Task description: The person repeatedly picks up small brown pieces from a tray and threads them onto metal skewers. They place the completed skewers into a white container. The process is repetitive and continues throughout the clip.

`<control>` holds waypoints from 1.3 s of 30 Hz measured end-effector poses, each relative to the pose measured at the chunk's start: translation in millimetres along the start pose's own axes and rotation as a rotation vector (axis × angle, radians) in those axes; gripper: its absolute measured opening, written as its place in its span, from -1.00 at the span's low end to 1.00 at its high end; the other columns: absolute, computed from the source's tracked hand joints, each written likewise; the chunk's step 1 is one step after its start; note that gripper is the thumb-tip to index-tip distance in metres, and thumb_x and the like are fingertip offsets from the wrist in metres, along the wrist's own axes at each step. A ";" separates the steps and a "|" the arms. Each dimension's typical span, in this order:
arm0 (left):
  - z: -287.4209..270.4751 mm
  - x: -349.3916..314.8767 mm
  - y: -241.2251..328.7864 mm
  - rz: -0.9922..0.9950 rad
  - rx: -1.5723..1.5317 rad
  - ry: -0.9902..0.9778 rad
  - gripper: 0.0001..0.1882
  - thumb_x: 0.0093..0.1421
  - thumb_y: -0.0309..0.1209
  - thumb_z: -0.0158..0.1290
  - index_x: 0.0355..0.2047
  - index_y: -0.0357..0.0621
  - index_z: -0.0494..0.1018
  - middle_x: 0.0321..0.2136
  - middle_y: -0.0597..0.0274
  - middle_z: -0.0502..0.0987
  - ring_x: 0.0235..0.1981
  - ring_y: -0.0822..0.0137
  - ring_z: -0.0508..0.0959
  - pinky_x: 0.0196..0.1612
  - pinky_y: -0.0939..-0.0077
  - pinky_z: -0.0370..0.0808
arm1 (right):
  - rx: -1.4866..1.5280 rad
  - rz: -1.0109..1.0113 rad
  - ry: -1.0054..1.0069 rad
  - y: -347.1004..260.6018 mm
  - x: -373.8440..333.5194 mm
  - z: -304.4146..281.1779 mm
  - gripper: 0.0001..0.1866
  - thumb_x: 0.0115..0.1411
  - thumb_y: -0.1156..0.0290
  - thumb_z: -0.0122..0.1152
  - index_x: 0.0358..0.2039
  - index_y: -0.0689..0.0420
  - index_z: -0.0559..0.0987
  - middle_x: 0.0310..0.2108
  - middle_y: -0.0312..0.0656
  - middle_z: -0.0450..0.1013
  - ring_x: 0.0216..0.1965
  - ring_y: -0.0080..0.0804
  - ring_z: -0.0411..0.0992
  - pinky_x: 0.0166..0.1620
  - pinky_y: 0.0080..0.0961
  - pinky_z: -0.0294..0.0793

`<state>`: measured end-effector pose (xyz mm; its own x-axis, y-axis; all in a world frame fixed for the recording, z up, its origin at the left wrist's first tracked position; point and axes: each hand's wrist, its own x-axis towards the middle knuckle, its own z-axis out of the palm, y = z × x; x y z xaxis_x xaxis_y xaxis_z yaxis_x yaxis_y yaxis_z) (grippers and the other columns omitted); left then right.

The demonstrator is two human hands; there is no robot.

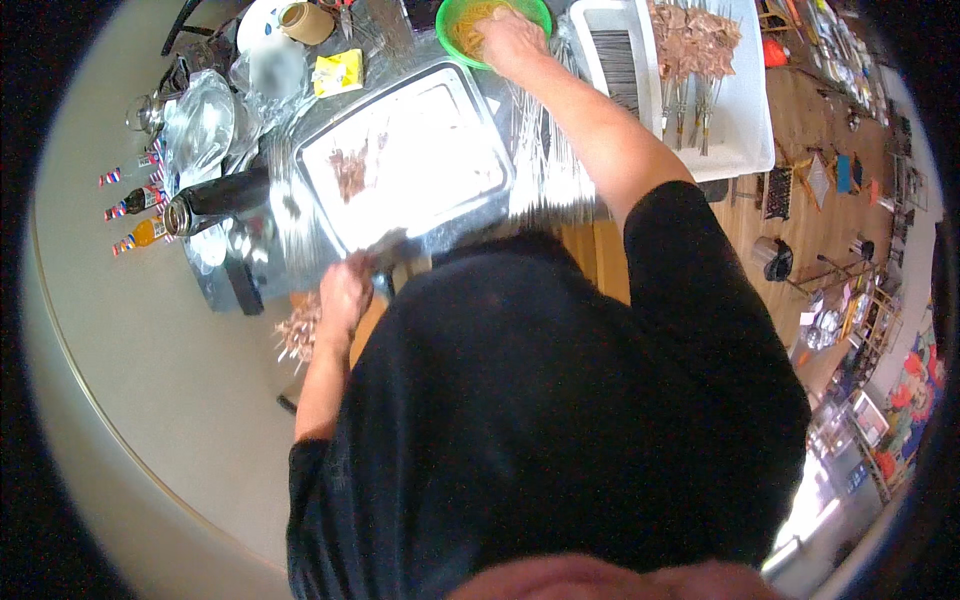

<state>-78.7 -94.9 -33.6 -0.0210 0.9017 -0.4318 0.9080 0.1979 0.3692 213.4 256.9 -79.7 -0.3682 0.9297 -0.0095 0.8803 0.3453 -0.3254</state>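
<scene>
Green plastic forms the bowl at the far edge of the work area, and the right hand reaches into it with the arm extended. Thin yellow strands, apparently elastic bands, surround the fingers; whether these are pinched together or apart cannot be told.

The left hand is closed around a skewer bundle, clear of the tray, beyond its near left corner. This hold appears intended to keep the sticks gathered while the other hand fetches from the bowl.

Brown pieces lie toward the tray's left side. Loose metal skewers lie just right of the tray, presumably placed there for easy reach. Further right, a white bin contains loaded skewers, their brown-covered ends facing away from the person.

Orientation of the held bundle: the long axis slants from upper right to lower left, the loaded portion pointing lower left, outward from the body. Blur obscures the opposite ends.
</scene>
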 end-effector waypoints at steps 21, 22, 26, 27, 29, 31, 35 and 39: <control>-10.8 67.7 26.6 0.001 0.555 -0.175 -0.74 0.22 -0.36 -0.07 -0.36 -0.09 0.64 -0.35 -0.03 0.67 -0.29 0.00 0.70 -0.22 0.18 0.63 | -0.047 0.007 -0.042 32.2 32.4 46.5 -0.79 0.08 0.46 0.22 -0.27 0.16 0.71 -0.17 -0.04 0.61 -0.14 -0.01 0.59 -0.04 -0.15 0.58; -9.4 70.1 28.8 -0.013 0.617 -0.211 -0.73 0.24 -0.37 -0.08 -0.35 -0.05 0.65 -0.32 0.01 0.68 -0.27 0.05 0.70 -0.22 0.23 0.63 | 0.069 0.034 0.041 34.0 29.6 46.4 -0.80 0.07 0.48 0.23 -0.29 0.17 0.71 -0.22 -0.06 0.62 -0.18 -0.05 0.60 -0.10 -0.19 0.59; -2.7 80.8 38.5 0.031 0.680 -0.224 -0.77 0.25 -0.36 -0.03 -0.36 -0.06 0.64 -0.41 0.10 0.68 -0.35 0.14 0.71 -0.28 0.20 0.65 | 0.848 0.416 0.108 44.8 37.3 18.5 -0.85 0.06 0.47 0.31 -0.33 0.19 0.71 -0.35 -0.17 0.63 -0.30 -0.30 0.61 -0.29 -0.39 0.57; -1.0 85.4 46.9 0.038 0.766 -0.311 -0.78 0.28 -0.35 -0.02 -0.24 -0.06 0.62 -0.32 0.12 0.68 -0.30 0.19 0.71 -0.28 0.21 0.64 | 1.018 0.460 0.095 48.6 39.2 13.8 -0.85 0.07 0.47 0.32 -0.33 0.20 0.70 -0.35 -0.18 0.62 -0.31 -0.34 0.60 -0.31 -0.42 0.55; 19.3 92.7 44.0 0.138 0.954 -0.423 -0.75 0.30 -0.31 -0.01 -0.11 -0.09 0.57 -0.17 0.11 0.65 -0.17 0.17 0.68 -0.24 0.14 0.62 | 1.362 0.539 0.062 53.5 42.6 0.4 -0.86 0.08 0.46 0.34 -0.34 0.22 0.69 -0.36 -0.20 0.62 -0.34 -0.42 0.57 -0.34 -0.48 0.52; 27.9 85.1 48.0 0.214 1.028 -0.325 -0.73 0.30 -0.30 0.02 -0.08 -0.13 0.56 -0.16 0.11 0.64 -0.17 0.16 0.67 -0.24 0.10 0.62 | 1.634 0.575 -0.016 57.8 40.5 -17.4 -0.87 0.11 0.51 0.32 -0.31 0.23 0.66 -0.33 -0.21 0.62 -0.31 -0.45 0.56 -0.28 -0.52 0.51; 20.1 96.5 52.5 0.149 0.973 -0.511 -0.70 0.30 -0.28 0.04 -0.03 -0.12 0.54 -0.09 0.09 0.60 -0.10 0.13 0.63 -0.26 0.10 0.60 | 1.957 0.449 -0.184 70.9 37.1 -27.4 -0.82 0.17 0.54 0.27 -0.20 0.28 0.63 -0.25 -0.14 0.61 -0.24 -0.38 0.56 -0.16 -0.49 0.52; 15.5 95.2 63.9 0.057 1.011 -0.621 -0.69 0.35 -0.29 0.02 0.05 -0.06 0.52 0.04 0.13 0.55 0.03 0.16 0.59 -0.22 0.11 0.60 | 2.055 0.352 -0.194 62.0 24.8 -32.7 -0.79 0.20 0.54 0.25 -0.16 0.36 0.59 -0.20 -0.04 0.60 -0.22 -0.32 0.56 -0.12 -0.45 0.53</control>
<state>-16.2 -2.4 -63.9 -0.0169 0.5034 -0.8639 0.8251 -0.4810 -0.2964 268.6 305.6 -69.1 -0.4381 0.8393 -0.3219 -0.5722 -0.5365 -0.6203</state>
